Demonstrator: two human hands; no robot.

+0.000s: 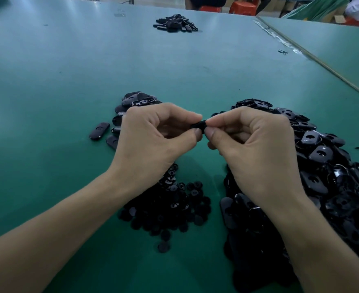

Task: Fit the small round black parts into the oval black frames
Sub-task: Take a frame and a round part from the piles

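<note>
Pinching one oval black frame [199,125] between both hands [153,134] [256,140], its long axis running left-right.

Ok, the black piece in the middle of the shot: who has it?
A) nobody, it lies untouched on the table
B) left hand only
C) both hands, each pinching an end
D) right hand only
C: the left hand and the right hand meet at the fingertips, and each pinches one end of the black piece between thumb and forefinger.
</note>
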